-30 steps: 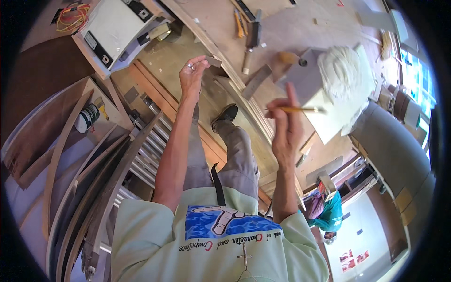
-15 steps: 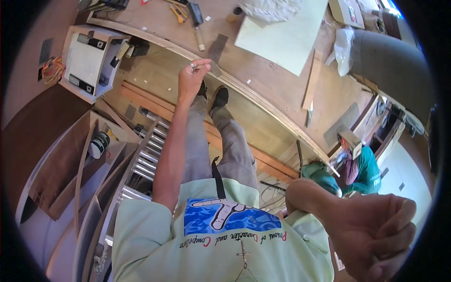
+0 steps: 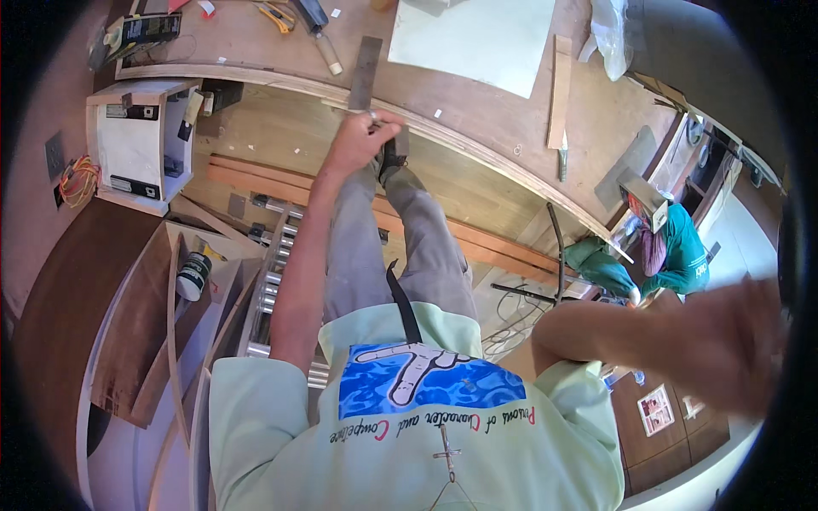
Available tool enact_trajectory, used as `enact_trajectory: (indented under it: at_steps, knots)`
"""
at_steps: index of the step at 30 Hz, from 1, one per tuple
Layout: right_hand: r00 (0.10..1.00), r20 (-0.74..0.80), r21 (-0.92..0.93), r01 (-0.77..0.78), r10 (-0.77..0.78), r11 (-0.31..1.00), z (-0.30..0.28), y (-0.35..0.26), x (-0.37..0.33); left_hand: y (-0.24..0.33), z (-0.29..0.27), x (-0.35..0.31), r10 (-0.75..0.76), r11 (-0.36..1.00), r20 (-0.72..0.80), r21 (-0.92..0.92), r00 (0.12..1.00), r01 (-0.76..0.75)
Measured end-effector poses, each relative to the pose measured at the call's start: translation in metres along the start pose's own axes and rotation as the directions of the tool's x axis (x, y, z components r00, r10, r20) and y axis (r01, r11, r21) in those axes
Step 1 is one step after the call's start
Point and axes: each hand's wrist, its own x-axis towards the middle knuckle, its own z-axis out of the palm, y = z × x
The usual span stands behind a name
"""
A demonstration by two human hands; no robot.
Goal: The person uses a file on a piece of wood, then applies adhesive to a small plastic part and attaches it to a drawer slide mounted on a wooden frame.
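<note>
My left hand point(image 3: 362, 140) reaches forward at the near edge of the wooden workbench point(image 3: 477, 115), its thumb and fingers pinched together. A small flat dark piece point(image 3: 402, 145) sticks out past the fingertips; its kind is not clear. Just beyond the hand, a dark grey flat strip point(image 3: 365, 72) lies across the bench edge. My right hand point(image 3: 750, 341) is raised at the far right, smeared by motion and partly cut off by the dark rim, so its fingers cannot be made out.
On the bench lie a pale-handled tool point(image 3: 328, 55), a yellow cutter point(image 3: 277, 17), a white board point(image 3: 469, 43) and a wooden strip point(image 3: 560, 94). A drawer box point(image 3: 132, 153) stands left, above a compartment with a dark can point(image 3: 194, 274). A person in green point(image 3: 682, 247) crouches right.
The view has shifted, so the bench items sit higher and further left. My right hand, a closed fist before, has swung up and outward to the right. My left hand still pinches the flat piece.
</note>
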Motion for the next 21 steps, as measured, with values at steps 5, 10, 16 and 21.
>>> enact_trajectory:
  at_steps: [5,10,16,21]
  knots:
    - [0.729,0.022,-0.556,-0.56,0.684,0.614,-0.024,0.103,-0.12,0.06,0.023,0.009,-0.001,0.989,0.244,0.145,0.97,-0.035]
    - [0.18,0.05,-0.269,-0.945,0.982,0.187,-0.091,0.159,-0.25,0.066,0.065,0.031,0.142,0.952,0.394,0.196,0.908,-0.234]
    - [0.068,0.105,0.078,-0.995,0.992,0.059,-0.158,0.17,-0.271,0.09,0.148,0.052,-0.067,0.879,0.529,0.433,0.846,-0.201]
    - [0.118,0.097,0.047,-0.992,0.988,0.114,-0.237,0.2,-0.273,0.067,0.234,0.074,-0.038,0.861,0.433,0.472,0.9,-0.191]
